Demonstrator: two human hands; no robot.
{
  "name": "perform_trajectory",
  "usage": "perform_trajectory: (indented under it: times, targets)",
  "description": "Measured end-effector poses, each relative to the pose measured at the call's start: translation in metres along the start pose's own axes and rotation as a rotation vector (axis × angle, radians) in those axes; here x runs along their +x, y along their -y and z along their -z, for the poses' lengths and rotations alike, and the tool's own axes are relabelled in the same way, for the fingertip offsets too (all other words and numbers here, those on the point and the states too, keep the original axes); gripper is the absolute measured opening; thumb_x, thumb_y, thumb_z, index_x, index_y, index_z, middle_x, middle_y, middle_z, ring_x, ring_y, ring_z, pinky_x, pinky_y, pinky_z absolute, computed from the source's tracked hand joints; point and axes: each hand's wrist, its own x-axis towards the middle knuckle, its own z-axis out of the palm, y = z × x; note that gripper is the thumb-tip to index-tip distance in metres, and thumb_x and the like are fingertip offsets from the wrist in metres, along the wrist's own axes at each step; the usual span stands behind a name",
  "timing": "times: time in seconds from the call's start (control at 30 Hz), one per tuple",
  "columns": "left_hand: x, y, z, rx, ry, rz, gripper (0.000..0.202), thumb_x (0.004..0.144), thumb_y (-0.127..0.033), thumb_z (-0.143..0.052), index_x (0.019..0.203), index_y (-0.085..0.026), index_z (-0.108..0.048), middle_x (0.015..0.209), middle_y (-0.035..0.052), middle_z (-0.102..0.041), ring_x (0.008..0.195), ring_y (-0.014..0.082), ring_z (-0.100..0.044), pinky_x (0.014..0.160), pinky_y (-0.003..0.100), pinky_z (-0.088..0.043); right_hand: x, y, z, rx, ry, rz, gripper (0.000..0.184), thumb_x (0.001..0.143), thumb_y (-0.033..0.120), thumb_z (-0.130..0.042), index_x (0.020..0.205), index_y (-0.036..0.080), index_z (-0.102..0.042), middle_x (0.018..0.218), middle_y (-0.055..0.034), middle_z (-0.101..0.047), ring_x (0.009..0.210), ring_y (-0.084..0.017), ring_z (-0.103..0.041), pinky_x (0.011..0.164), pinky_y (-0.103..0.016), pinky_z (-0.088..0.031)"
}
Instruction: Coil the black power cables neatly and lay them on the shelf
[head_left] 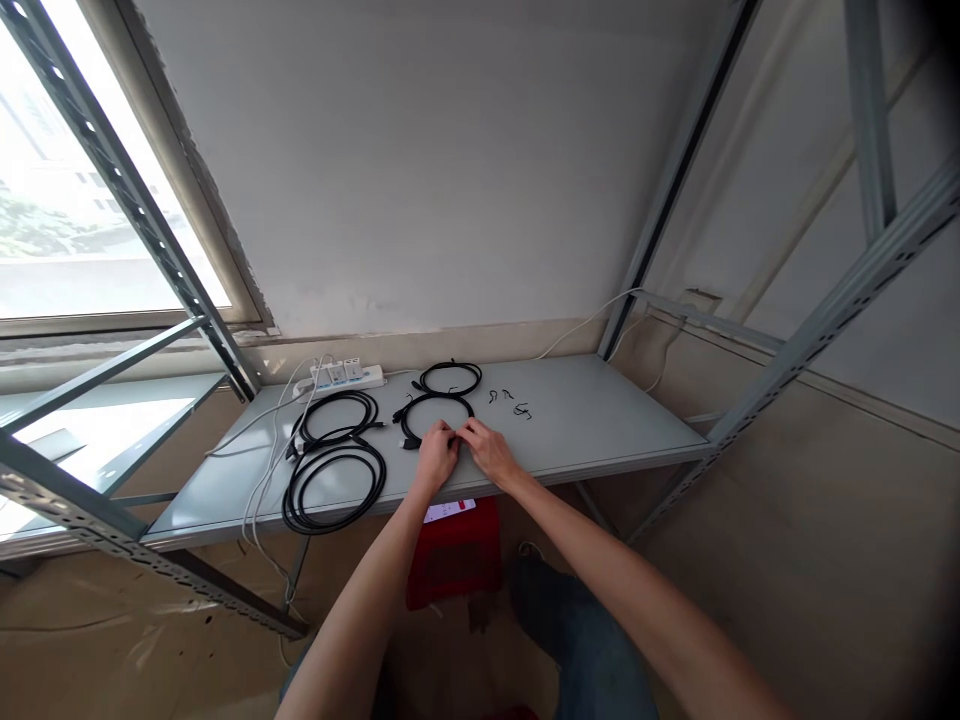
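Note:
Both my hands rest on the grey metal shelf (600, 420), meeting at the near edge of a coiled black cable (435, 408). My left hand (436, 452) and my right hand (487, 448) have their fingers pinched together on that coil's near side. Behind it lies a second small black coil (450, 378). Two larger black coils sit to the left, one (336, 418) further back and one (334, 487) at the shelf's front. A few short black ties (511, 402) lie to the right of the hands.
A white power strip (341, 376) with white leads lies at the back left by the wall. Slotted steel uprights (135, 200) frame the shelf. A red stool (454, 555) stands below the shelf, next to my knee. A window is at left.

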Motion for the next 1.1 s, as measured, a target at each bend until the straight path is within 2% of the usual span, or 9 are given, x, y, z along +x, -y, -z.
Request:
perform_trajectory:
  times: [0.33,0.73,0.93,1.1]
  targets:
    - [0.0027,0.0012,-0.0017,0.017,-0.007,0.001,0.022,0.092,-0.015,-0.056,0.089,-0.018,-0.078,0.096,0.0086,-0.065,0.091,0.0204,-0.061,0.082,0.03,-0.048,-0.0003,-0.0033,-0.0056,-0.011,-0.033,0.008,0.03,0.101,0.012,-0.043,0.105,0.023,-0.07,0.105,-0.0077,-0.059,0.094,-0.018,-0.056,0.068,-0.027,-0.043]
    - [0.0008,-0.0029,0.0033,-0.07,-0.021,0.021,0.023,0.091,-0.012,-0.057,0.08,-0.016,-0.077,0.091,0.008,-0.065,0.084,0.0189,-0.06,0.082,0.031,-0.049,-0.0001,-0.0022,-0.0022,0.036,0.018,-0.014,0.034,0.101,0.011,-0.042,0.112,0.024,-0.071,0.108,-0.0081,-0.058,0.093,-0.019,-0.056,0.071,-0.028,-0.042]
    - [0.0015,-0.0023,0.0022,-0.077,-0.018,0.024,0.022,0.09,-0.012,-0.057,0.083,-0.016,-0.078,0.092,0.008,-0.065,0.084,0.0192,-0.06,0.082,0.032,-0.05,0.0,-0.0011,-0.0016,0.052,0.036,-0.051,0.033,0.102,0.015,-0.042,0.115,0.023,-0.071,0.106,-0.0094,-0.057,0.097,-0.022,-0.054,0.072,-0.03,-0.043]
    - [0.0006,-0.0023,0.0022,-0.08,-0.017,0.037,0.022,0.091,-0.013,-0.057,0.086,-0.016,-0.078,0.092,0.0083,-0.065,0.085,0.0198,-0.06,0.082,0.032,-0.05,0.0007,0.0007,0.0014,0.031,0.054,-0.05,0.035,0.101,0.012,-0.041,0.115,0.023,-0.071,0.106,-0.0091,-0.057,0.097,-0.021,-0.054,0.072,-0.03,-0.043]
